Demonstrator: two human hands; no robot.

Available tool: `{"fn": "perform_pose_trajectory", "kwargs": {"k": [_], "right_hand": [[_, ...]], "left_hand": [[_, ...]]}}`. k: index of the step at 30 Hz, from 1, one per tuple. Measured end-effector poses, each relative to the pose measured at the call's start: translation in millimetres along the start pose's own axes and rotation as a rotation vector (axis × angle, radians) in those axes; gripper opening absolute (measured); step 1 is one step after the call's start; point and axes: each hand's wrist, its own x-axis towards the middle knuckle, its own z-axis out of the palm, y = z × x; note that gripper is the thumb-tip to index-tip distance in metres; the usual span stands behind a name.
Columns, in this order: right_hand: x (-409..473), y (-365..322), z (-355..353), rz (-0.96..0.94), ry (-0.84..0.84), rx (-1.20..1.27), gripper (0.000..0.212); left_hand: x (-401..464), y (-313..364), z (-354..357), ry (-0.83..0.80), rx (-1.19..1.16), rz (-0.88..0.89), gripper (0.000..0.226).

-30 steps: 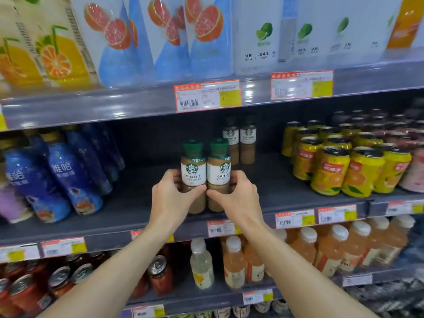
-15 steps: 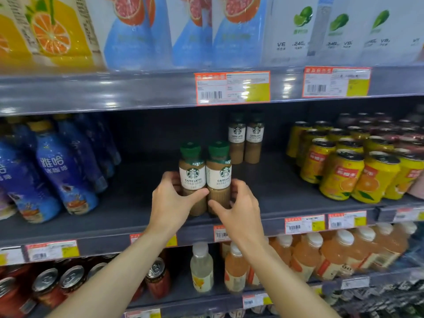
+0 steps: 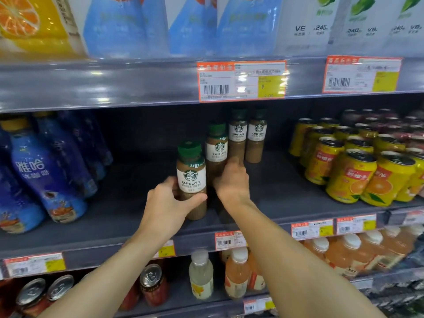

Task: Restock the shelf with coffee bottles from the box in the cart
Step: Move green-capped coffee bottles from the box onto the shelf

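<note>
Two coffee bottles are being set on the dark middle shelf (image 3: pixel 286 193), in the gap between blue bottles (image 3: pixel 46 180) on the left and yellow cans (image 3: pixel 348 180) on the right. The near bottle (image 3: pixel 191 177) is gripped low on its body by the left hand (image 3: pixel 167 203), thumb curled across the front below the label and fingers wrapped behind, so that the label faces outward. The second bottle (image 3: pixel 216 152), farther back and just right of the first, is clasped by the right hand (image 3: pixel 231 182); its fingers curve round the lower body, though the palm side is hidden, so the exact hold can only be presumed a grip. This bottle is apparently being pushed toward the two bottles (image 3: pixel 247 138) already standing at the far back, probably to close the row from the rear forward. Both held bottles are upright, green caps up. Whether their bases rest on the shelf cannot be told. Price tags (image 3: pixel 241 81) are fixed along the shelf edge above. The box and cart are out of view. Much of the shelf remains unfilled, so the restocking is judged to be at an early stage.
</note>
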Motion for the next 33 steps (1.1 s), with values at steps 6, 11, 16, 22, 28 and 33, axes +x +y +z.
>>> {"fn": "perform_pose_trajectory", "kwargs": {"k": [6,11,16,22,28,33], "right_hand": [[35.1,0.9,17.0,0.013,0.085,-0.036,0.043],[49.6,3.2,34.8,0.027,0.219,0.04,0.051],[54.8,4.2,44.0,0.043,0.293,0.046,0.048],[58.9,1.7,45.7,0.089,0.313,0.058,0.047],[63.0,-3.4,44.4,0.14,0.29,0.078,0.048],[65.3,-7.8,46.5,0.174,0.298,0.09,0.048]], "left_hand": [[-0.6,-1.1,3.7,-0.017,0.016,0.001,0.048],[2.2,-1.7,7.4,-0.006,0.01,-0.015,0.048],[4.4,-5.2,9.2,0.006,0.012,-0.015,0.045],[4.3,-3.7,9.9,0.005,0.004,-0.004,0.045],[4.0,-3.3,11.1,0.008,0.0,-0.007,0.047],[3.9,-3.7,11.5,0.01,-0.004,-0.013,0.048]]}}
